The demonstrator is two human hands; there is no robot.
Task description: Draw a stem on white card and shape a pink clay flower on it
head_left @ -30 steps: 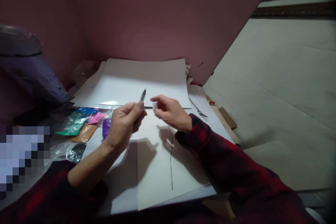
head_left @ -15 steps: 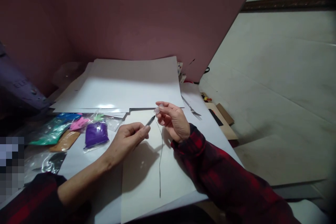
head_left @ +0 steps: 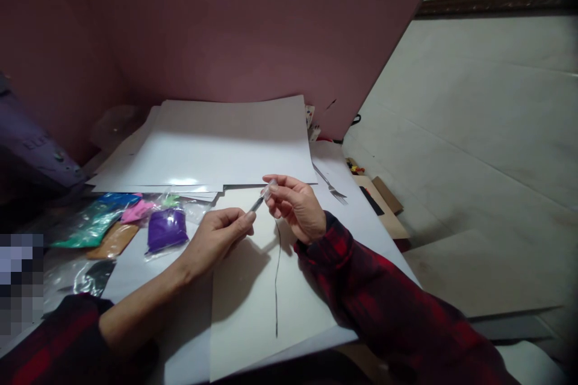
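My left hand [head_left: 217, 236] grips a thin dark pen [head_left: 256, 204], its tip pointing up and right. My right hand [head_left: 295, 207] pinches a small clear cap [head_left: 270, 188] right at the pen's tip; the two touch. Both hands hover over a white sheet of paper [head_left: 253, 307] that carries a long thin dark line [head_left: 276, 289] running toward me. Both forearms wear red-and-black checked sleeves, the left one pushed back.
A stack of large white sheets [head_left: 217, 144] lies behind the hands. Small bags of coloured material, purple [head_left: 166, 230], pink [head_left: 135, 212] and green [head_left: 88, 225], lie at the left. A metal fork [head_left: 332, 187] rests at the right near the table edge.
The view shifted right. My left hand turned the pen from pointing up at the far sheets down toward my right hand, and the cap now meets the pen's tip.
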